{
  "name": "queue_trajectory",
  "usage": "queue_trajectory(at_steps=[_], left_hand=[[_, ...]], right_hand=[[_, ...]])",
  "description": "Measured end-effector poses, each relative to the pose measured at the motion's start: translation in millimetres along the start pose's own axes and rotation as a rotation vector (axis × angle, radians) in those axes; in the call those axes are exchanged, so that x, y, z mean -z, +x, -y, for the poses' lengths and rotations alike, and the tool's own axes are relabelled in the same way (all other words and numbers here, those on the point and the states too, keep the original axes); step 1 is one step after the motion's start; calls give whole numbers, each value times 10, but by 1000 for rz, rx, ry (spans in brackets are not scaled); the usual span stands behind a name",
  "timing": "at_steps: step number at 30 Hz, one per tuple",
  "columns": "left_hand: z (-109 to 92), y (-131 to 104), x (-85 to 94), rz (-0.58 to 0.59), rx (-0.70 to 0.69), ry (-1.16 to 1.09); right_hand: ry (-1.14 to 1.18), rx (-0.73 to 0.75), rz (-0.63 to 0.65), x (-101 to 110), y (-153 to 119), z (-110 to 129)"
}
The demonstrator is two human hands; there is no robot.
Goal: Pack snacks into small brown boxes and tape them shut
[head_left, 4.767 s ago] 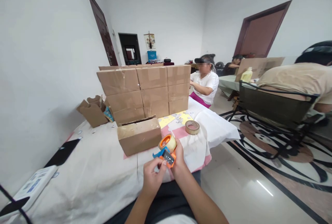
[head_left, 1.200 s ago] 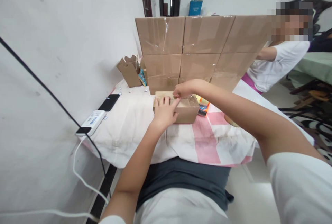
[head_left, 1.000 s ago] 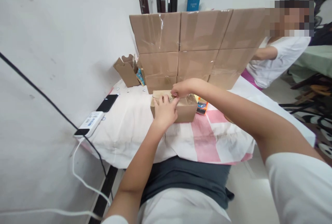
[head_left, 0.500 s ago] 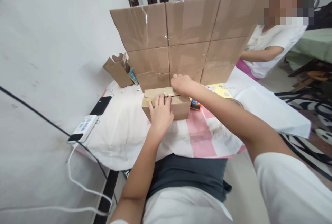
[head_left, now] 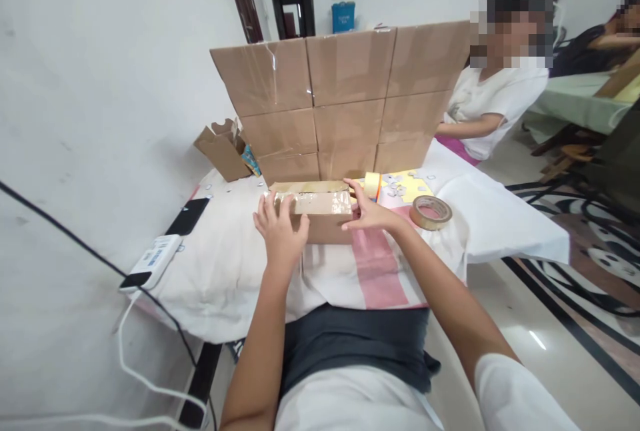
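Note:
A small brown cardboard box (head_left: 325, 228) lies on the cloth-covered table, its flaps folded down and shiny clear tape across its top. My left hand (head_left: 280, 230) grips its left end, fingers over the top edge and thumb at the front. At the right end, my right hand (head_left: 371, 212) holds the box between thumb and fingers. Just behind that hand is a yellowish tape roll (head_left: 372, 186). A wide tape roll (head_left: 432, 223) rests on the cloth to the right.
A large panel of joined cardboard boxes (head_left: 350, 71) stands behind. To the left are an open carton (head_left: 223, 154), a black phone (head_left: 187, 216) and a white power strip (head_left: 153, 261) with cables. Another person (head_left: 500, 98) sits at the right, beyond the white cloth (head_left: 510, 218).
My right hand has come from the box's far top edge to its right end. The gap between the flaps no longer shows. My left hand has shifted to the left end.

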State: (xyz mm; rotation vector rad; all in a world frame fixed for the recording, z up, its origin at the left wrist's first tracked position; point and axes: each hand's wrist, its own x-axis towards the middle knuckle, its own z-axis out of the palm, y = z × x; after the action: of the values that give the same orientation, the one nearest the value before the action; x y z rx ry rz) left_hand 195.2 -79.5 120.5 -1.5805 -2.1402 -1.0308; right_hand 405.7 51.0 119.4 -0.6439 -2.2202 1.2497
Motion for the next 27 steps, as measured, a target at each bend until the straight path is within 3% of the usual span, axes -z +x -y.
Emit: queue_trajectory(at_steps=[5,8,14,21,24,27], left_hand=[[99,-20,-1,-51,-42,-24],[124,-16,2,-133,-74,-58],[57,1,6,-286,-124,-201],[-168,45,-179,-277,-228,-305],[-267,119,-300,-252,-281,-338],[-283,247,-421,-223,-320,-325]], right_hand=[[-151,150,-225,-198,-98,-31],[-173,156,-321,-248,-243,8],[-110,99,-460,-122,-687,225],[-378,94,-726,334,-1201,520],[-463,39,-877,687,-1465,515],[-503,-53,-1053,1166,-1741,369]])
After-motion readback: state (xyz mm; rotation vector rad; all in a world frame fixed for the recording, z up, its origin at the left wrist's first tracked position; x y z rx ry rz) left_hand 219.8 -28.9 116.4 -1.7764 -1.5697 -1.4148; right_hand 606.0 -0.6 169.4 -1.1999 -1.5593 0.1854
